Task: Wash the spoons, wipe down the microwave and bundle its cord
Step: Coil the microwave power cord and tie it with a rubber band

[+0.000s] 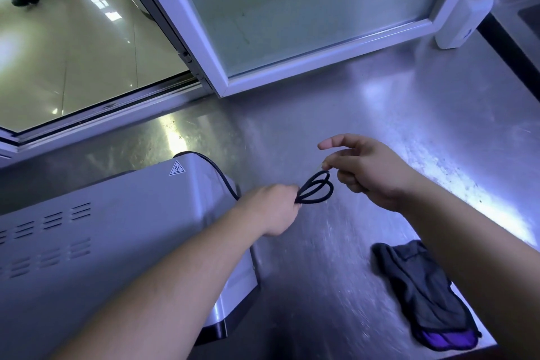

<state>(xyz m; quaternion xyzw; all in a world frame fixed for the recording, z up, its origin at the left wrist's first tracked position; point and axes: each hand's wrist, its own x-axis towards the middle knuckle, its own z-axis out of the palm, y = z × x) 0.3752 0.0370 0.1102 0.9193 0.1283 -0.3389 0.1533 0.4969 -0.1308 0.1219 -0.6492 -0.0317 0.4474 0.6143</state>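
Cord bundling in progress; loops gathered between both hands above the counter.

The cord (317,188) is folded into several short black loops, held just right of the microwave (102,242); its free run trails back over the rear top corner of the casing. The left hand (273,209) is closed in a fist around the gathered base of the loops. The right hand (365,168) pinches the loop tips between thumb and finger, index finger extended and free; a thin pale strand, possibly a tie, shows at the pinch, but this cannot be confirmed. Step in hand: the third, bundling. The next move likely calls for securing the loops while the left fist keeps them compact. A dark cloth (423,295) lies on the steel counter (380,114), near the right forearm.
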